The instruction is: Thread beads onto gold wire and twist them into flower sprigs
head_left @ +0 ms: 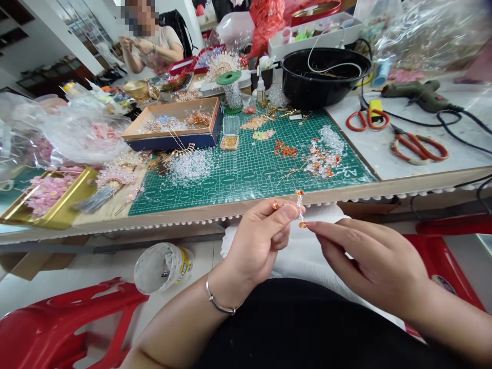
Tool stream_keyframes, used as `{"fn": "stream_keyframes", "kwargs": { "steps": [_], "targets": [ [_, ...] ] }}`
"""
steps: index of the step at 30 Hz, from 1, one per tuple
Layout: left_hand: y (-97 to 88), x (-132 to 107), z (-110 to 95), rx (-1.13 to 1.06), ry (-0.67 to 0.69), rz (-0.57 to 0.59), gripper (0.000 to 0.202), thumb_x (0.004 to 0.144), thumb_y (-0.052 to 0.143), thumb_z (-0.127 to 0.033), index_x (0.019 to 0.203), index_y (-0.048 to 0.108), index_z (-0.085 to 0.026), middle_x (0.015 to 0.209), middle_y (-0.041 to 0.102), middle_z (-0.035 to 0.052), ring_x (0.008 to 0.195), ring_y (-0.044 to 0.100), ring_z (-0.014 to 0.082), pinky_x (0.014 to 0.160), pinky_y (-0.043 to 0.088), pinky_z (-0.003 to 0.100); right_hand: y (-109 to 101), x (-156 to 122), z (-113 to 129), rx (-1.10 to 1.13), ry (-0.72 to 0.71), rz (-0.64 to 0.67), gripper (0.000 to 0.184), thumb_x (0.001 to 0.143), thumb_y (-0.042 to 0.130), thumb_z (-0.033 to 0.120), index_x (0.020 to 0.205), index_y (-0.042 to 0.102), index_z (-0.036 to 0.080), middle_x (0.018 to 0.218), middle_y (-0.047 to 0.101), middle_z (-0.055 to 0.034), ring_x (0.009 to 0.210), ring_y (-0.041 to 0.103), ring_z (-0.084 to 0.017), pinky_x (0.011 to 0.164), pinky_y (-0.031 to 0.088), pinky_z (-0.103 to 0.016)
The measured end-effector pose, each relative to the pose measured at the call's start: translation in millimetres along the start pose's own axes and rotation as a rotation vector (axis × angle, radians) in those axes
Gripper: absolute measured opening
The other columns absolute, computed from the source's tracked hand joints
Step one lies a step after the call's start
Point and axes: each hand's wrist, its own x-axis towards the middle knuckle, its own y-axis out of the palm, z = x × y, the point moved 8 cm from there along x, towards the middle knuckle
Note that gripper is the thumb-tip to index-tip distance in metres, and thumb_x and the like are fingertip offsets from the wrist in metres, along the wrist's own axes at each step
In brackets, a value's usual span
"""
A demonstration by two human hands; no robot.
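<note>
Just below the green gridded cutting mat, the left hand and right hand pinch a thin sprig of clear and orange beads between fingertips; any slack and it could drop.

Left hand raised, wrist bent back, lower fingers curled in, thumb and forefinger pinched together at the tips. Right hand comes in from the right, back of hand upward, fingers extended and lightly curved, forefinger reaching toward the left thumb. Both forearms bare, left forearm angled up from the lower edge of view. Thin silver bangle on left wrist.
</note>
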Motion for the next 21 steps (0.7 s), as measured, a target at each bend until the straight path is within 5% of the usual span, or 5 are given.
{"fn": "stream_keyframes", "kwargs": {
  "steps": [3, 6, 9, 13, 21],
  "targets": [
    [1.7, 0.5, 2.6, -0.044, -0.016, 0.001, 0.022, 0.084, 0.078, -0.035, 0.081, 0.071, -0.015, 0.048, 0.031, -0.0098, 0.044, 0.019, 0.0029, 0.045, 0.013, 0.019, 8.3, 2.1, -4.7, 0.147, 0.123, -0.021, 0.025, 0.092, 0.057, 0.010, 0.111, 0.070, 0.021, 0.071, 0.075, -0.0018, 0.054, 0.066, -0.015, 0.053, 0.050, -0.028],
    [-0.2, 1.9, 1.9, -0.012, 0.007, -0.036, 0.022, 0.083, 0.078, -0.037, 0.082, 0.072, -0.015, 0.048, 0.031, -0.0099, 0.045, 0.020, 0.0031, 0.046, 0.014, 0.020, 27.1, -1.7, -18.4, 0.530, 0.461, 0.028, 0.021, 0.092, 0.061, 0.019, 0.107, 0.075, 0.022, 0.065, 0.071, 0.0010, 0.048, 0.063, -0.013, 0.046, 0.050, -0.025],
    [-6.6, 2.9, -4.2, 0.093, 0.092, -0.107, 0.021, 0.082, 0.079, -0.038, 0.083, 0.074, -0.017, 0.053, 0.040, -0.0076, 0.048, 0.025, 0.0043, 0.047, 0.019, 0.021, 49.0, -13.9, -24.4, 0.993, 0.785, 0.085, 0.022, 0.090, 0.069, 0.035, 0.106, 0.078, 0.022, 0.054, 0.062, 0.0046, 0.044, 0.059, -0.012, 0.045, 0.051, -0.025],
    [-12.5, 2.1, -10.8, 0.228, 0.202, -0.151, 0.018, 0.083, 0.079, -0.039, 0.087, 0.078, -0.021, 0.063, 0.057, -0.0038, 0.054, 0.039, 0.0070, 0.054, 0.033, 0.024, 59.7, -24.1, -20.1, 1.397, 1.041, 0.153, 0.029, 0.082, 0.080, 0.040, 0.103, 0.079, 0.020, 0.045, 0.053, 0.0081, 0.037, 0.051, -0.010, 0.046, 0.052, -0.026],
    [-11.7, 0.1, -15.0, 0.398, 0.316, -0.052, 0.016, 0.086, 0.077, -0.039, 0.088, 0.079, -0.023, 0.098, 0.077, 0.0041, 0.091, 0.067, 0.0168, 0.082, 0.050, 0.029, 31.5, -14.5, -23.9, 1.524, 1.154, 0.196, 0.013, 0.079, 0.082, 0.033, 0.087, 0.083, 0.023, 0.039, 0.037, 0.0094, 0.031, 0.028, -0.003, 0.034, 0.040, -0.017]
  ]
}}
